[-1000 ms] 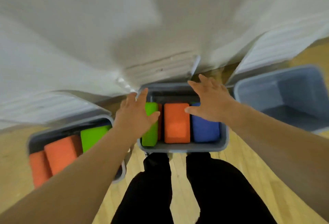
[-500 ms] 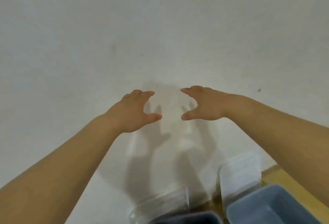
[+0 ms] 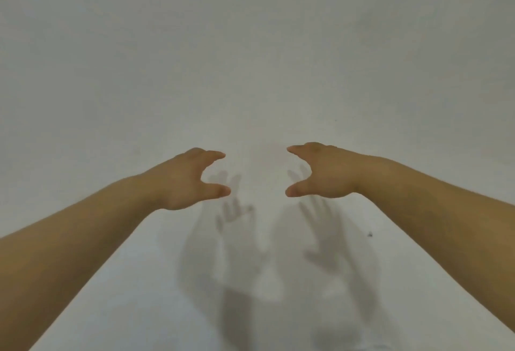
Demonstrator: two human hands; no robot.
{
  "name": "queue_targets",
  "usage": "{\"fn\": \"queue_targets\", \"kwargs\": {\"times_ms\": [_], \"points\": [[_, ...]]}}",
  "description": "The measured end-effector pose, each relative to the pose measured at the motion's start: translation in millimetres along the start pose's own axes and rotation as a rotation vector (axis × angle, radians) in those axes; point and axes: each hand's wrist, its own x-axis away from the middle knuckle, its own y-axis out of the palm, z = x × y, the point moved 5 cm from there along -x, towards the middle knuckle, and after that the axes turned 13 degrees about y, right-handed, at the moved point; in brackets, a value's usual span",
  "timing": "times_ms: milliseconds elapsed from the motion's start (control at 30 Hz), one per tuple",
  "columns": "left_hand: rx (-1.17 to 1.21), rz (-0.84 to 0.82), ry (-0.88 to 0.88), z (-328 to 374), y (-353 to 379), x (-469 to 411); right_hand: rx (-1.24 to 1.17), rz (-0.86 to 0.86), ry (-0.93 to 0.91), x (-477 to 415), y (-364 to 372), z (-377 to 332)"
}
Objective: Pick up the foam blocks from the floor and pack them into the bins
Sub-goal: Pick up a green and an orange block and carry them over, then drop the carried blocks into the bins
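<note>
My left hand (image 3: 186,180) at 9 o'clock and my right hand (image 3: 326,175) at 3 o'clock are raised apart before a plain white wall (image 3: 250,44). Fingers on both are released, spread in a curve, grasping nothing. The foam blocks and bins lie outside this view; I cannot tell their position.

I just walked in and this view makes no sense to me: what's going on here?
A person holds both bare arms out in front of a plain pale wall. The left hand and right hand are both empty, with fingers loosely curved and thumbs spread. They face each other across a gap. Their shadows fall on the wall below. Nothing else is in view, so how far the packing has come cannot be told.
</note>
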Motion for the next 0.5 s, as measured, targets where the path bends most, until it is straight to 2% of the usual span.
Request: {"fn": "queue_targets", "kwargs": {"times_ms": [233,367,500], "points": [[-0.073,-0.003,-0.220,45,-19,44,0.045,-0.029,-0.209,3,-25,2],[-0.065,-0.052,-0.359,59,13,120,0.076,-0.116,-0.353,38,19,-33],[-0.108,-0.077,-0.555,78,70,247,0.159,-0.222,-0.578,107,86,-98]]}}
